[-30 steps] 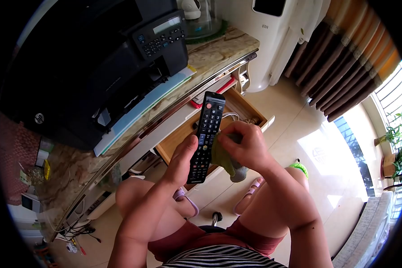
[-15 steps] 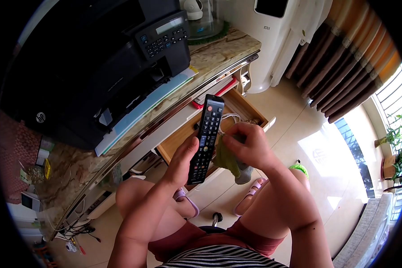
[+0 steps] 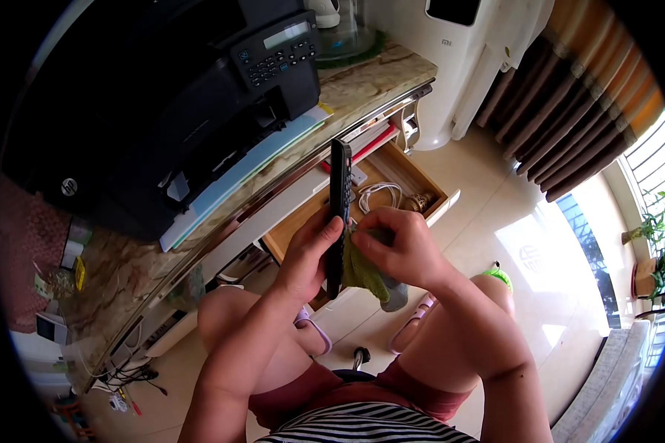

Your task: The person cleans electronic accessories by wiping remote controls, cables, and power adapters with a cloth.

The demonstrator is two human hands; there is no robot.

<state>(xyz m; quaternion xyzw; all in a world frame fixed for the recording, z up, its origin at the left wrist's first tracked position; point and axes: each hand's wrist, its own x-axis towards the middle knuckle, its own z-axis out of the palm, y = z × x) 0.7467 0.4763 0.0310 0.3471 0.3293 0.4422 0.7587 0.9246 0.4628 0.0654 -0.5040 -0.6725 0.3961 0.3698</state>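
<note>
My left hand (image 3: pixel 308 255) is closed round the lower half of a black remote control (image 3: pixel 340 177), which stands nearly edge-on to me with its buttons facing right. Against the remote's button side, my right hand (image 3: pixel 399 244) pinches a green and grey cloth (image 3: pixel 363 273). The cloth's loose end hangs below my fingers. Beneath both hands is a pulled-out wooden drawer (image 3: pixel 421 177), in which a coiled white cable (image 3: pixel 380 196) lies.
A black printer (image 3: pixel 162 125) stands on the marble-topped cabinet (image 3: pixel 380 70) at the left. Behind the cabinet's right end rises a white appliance (image 3: pixel 421 96). Brown curtains (image 3: pixel 543 125) hang at the right, near potted plants (image 3: pixel 646 273). Loose cables (image 3: pixel 133 373) lie on the floor at lower left.
My left hand has turned the remote from face-up to edge-on, its buttons now to the right. My right hand has shifted slightly left and down with the cloth.
</note>
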